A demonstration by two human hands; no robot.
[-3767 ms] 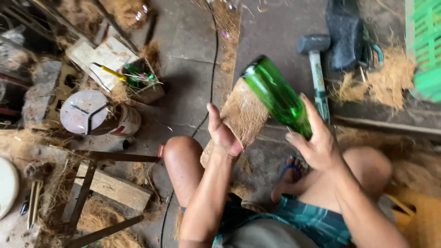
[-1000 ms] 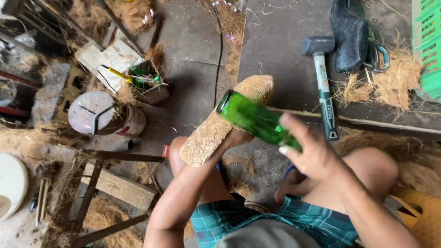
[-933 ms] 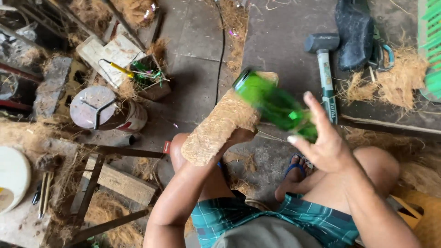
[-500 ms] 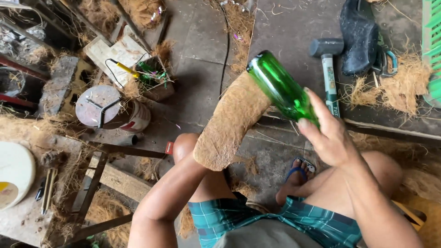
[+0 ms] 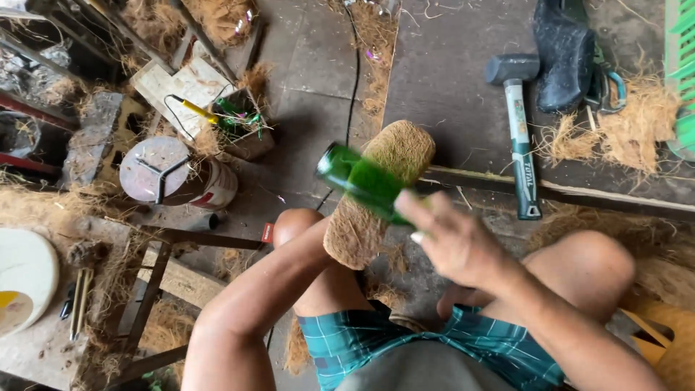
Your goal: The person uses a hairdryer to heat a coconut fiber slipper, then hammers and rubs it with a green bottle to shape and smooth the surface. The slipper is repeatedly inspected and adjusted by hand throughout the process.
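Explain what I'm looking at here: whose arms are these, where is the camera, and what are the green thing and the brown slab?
There is no machine here. The one picture comes from a camera worn on a person's head, looking down at their own arms and bare knees as they sit low over a concrete floor. The right hand grips a green glass bottle, blurred by motion, laid against a long brown fibrous slab. The left hand is hidden behind that slab and seems to hold it from below. On the floor lie a hammer with a green-and-white handle, a dark boot, loose fibre, a round metal stool and wooden offcuts.
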